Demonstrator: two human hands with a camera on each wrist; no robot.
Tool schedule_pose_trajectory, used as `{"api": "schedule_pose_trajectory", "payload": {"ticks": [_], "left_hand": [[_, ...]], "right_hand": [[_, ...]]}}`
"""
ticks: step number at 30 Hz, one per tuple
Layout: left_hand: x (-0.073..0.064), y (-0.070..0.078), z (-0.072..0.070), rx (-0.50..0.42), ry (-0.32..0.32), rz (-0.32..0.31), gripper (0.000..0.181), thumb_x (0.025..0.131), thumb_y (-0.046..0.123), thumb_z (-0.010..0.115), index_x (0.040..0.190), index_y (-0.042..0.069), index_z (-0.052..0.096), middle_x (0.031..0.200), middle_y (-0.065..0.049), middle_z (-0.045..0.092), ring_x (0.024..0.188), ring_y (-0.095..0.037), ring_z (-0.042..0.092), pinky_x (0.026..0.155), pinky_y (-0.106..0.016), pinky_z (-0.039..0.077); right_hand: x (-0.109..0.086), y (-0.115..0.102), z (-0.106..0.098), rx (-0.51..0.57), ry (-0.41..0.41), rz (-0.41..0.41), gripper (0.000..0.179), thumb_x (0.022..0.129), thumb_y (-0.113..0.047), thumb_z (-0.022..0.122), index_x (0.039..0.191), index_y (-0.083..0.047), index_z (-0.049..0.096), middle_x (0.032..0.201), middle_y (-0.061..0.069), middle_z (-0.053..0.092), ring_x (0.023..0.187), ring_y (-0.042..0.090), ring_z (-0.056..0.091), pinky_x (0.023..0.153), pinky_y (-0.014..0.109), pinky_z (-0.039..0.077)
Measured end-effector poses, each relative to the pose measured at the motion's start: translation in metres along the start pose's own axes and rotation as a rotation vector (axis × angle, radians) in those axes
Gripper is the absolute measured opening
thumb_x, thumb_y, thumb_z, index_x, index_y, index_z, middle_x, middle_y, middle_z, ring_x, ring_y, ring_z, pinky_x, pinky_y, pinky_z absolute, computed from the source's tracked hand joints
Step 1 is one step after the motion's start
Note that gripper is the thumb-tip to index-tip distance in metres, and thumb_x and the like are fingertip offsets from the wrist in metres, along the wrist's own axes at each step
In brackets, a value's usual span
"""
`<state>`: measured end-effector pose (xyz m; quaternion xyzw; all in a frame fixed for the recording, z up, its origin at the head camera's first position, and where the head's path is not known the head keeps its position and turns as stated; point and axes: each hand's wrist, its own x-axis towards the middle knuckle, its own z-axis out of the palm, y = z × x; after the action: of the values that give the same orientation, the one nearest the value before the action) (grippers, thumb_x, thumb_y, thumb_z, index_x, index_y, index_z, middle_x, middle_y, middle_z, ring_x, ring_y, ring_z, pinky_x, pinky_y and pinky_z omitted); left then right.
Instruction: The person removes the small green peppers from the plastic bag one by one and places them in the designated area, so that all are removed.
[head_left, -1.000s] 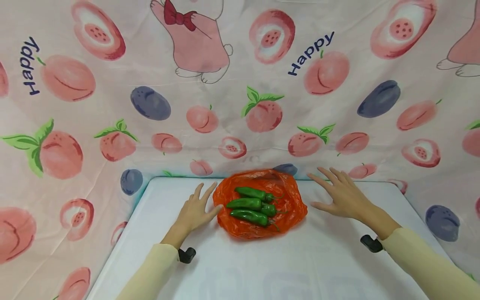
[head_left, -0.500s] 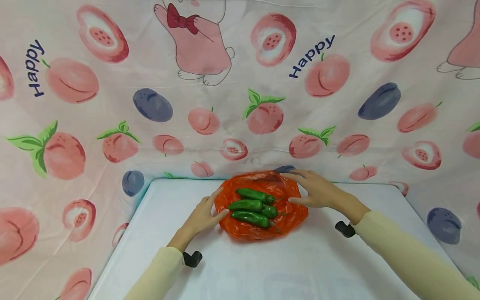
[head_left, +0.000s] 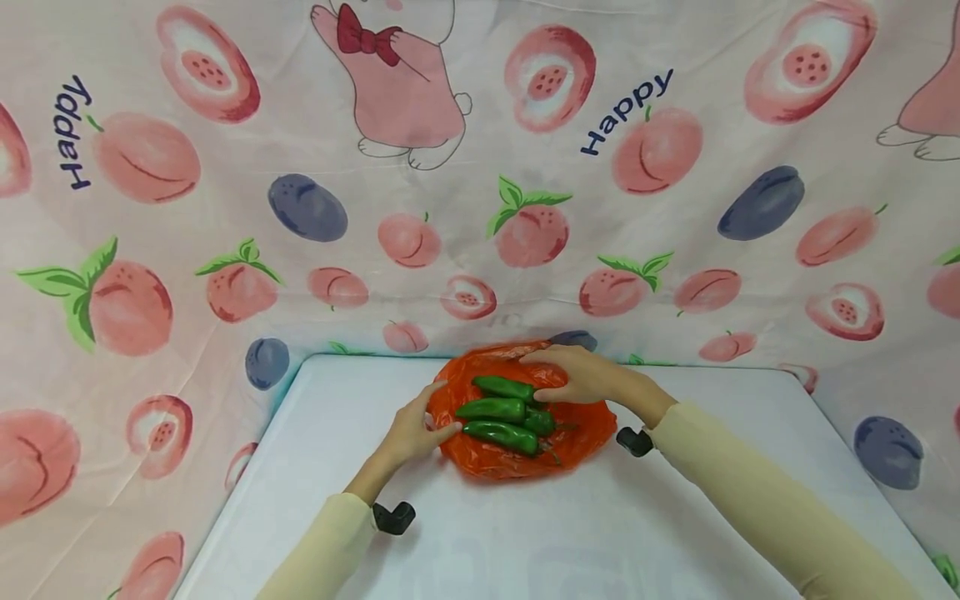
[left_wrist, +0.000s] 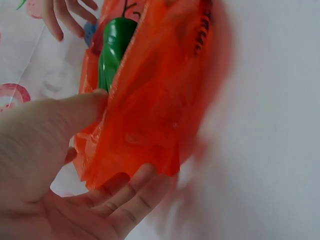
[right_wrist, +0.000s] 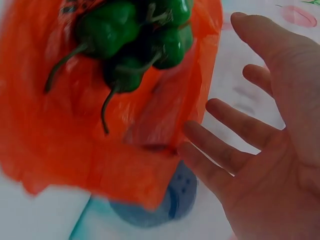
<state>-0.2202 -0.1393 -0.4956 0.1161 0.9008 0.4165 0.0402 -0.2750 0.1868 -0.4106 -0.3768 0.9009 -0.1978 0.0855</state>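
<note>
Up close, the white table (head_left: pixel 480 537) stretches back to an orange bag (head_left: pixel 483 465) of green peppers (head_left: pixel 491 409) near its far edge. The left hand (head_left: pixel 412 427), fingers parted, touches the bag's left side; the right hand (head_left: pixel 581 372) spreads above its right part. Behind hangs pink peach-print cloth (head_left: pixel 465 204).

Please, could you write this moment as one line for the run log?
orange bag: on white table | green peppers: surrounded by bag | left grip: at bag's left edge | right grip: at bag's right side, fingers extended
</note>
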Motion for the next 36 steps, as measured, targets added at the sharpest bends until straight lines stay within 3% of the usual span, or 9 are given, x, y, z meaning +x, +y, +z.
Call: {"api": "schedule_pose_trajectory", "payload": {"ticks": [2,6,11,14,18,22,27,36], "left_hand": [[0.0,0.002,0.0,-0.043,0.004,-0.037,0.074,0.091,0.023,0.081,0.154,0.013,0.043,0.097,-0.013,0.059,0.064,-0.017,0.058,0.06,-0.028,0.053],[0.002,0.004,0.001,-0.088,0.026,-0.078,0.072,0.088,0.019,0.083,0.15,0.013,0.048,0.109,-0.018,0.06,0.069,-0.018,0.058,0.061,-0.029,0.052],[0.005,0.004,0.003,-0.143,0.049,-0.105,0.07,0.084,0.013,0.086,0.146,0.011,0.053,0.107,-0.017,0.06,0.082,-0.022,0.058,0.064,-0.029,0.052],[0.005,0.004,0.004,-0.186,0.056,-0.131,0.069,0.083,0.009,0.086,0.144,0.011,0.055,0.105,-0.016,0.059,0.078,-0.021,0.059,0.062,-0.029,0.054],[0.004,0.004,0.003,-0.281,0.053,-0.172,0.067,0.083,0.001,0.084,0.143,0.009,0.056,0.105,-0.019,0.055,0.066,-0.02,0.062,0.061,-0.035,0.061],[0.004,0.006,0.002,-0.355,0.052,-0.184,0.066,0.082,-0.004,0.083,0.142,0.008,0.057,0.106,-0.02,0.054,0.067,-0.021,0.064,0.064,-0.043,0.064],[0.004,0.007,0.002,-0.405,0.038,-0.196,0.064,0.084,-0.004,0.081,0.142,0.007,0.058,0.105,-0.021,0.054,0.067,-0.021,0.065,0.066,-0.044,0.064],[0.001,0.005,0.003,-0.442,0.031,-0.232,0.064,0.084,-0.004,0.081,0.142,0.009,0.058,0.109,-0.022,0.053,0.066,-0.019,0.067,0.067,-0.043,0.064]], "right_hand": [[0.009,0.0,0.004,0.023,-0.01,-0.005,0.06,0.096,-0.032,0.074,0.149,-0.014,0.054,0.15,0.01,0.054,0.138,0.035,0.049,0.113,0.058,0.041],[0.024,0.0,0.011,0.059,-0.05,0.003,0.06,0.096,-0.032,0.074,0.15,-0.014,0.053,0.155,0.009,0.049,0.139,0.033,0.049,0.113,0.055,0.042],[0.039,0.003,0.02,0.08,-0.099,0.025,0.059,0.098,-0.029,0.072,0.15,-0.012,0.051,0.156,0.009,0.046,0.139,0.031,0.048,0.113,0.055,0.042],[0.047,0.002,0.022,0.088,-0.125,0.041,0.057,0.099,-0.025,0.071,0.151,-0.011,0.051,0.155,0.009,0.047,0.137,0.032,0.049,0.112,0.054,0.043],[0.056,-0.001,0.023,0.056,-0.168,0.061,0.056,0.099,-0.021,0.071,0.151,-0.013,0.051,0.153,0.008,0.049,0.135,0.033,0.052,0.111,0.052,0.046],[0.065,-0.002,0.023,-0.008,-0.212,0.056,0.053,0.1,-0.021,0.07,0.149,-0.013,0.053,0.15,0.007,0.052,0.136,0.031,0.05,0.113,0.051,0.043],[0.072,-0.002,0.024,-0.048,-0.243,0.017,0.048,0.1,-0.017,0.07,0.146,-0.013,0.057,0.147,0.007,0.055,0.134,0.031,0.051,0.113,0.05,0.044],[0.082,-0.007,0.027,-0.045,-0.321,0.12,0.05,0.1,-0.014,0.068,0.148,-0.024,0.057,0.154,0.007,0.048,0.135,0.029,0.047,0.116,0.052,0.039]]}}
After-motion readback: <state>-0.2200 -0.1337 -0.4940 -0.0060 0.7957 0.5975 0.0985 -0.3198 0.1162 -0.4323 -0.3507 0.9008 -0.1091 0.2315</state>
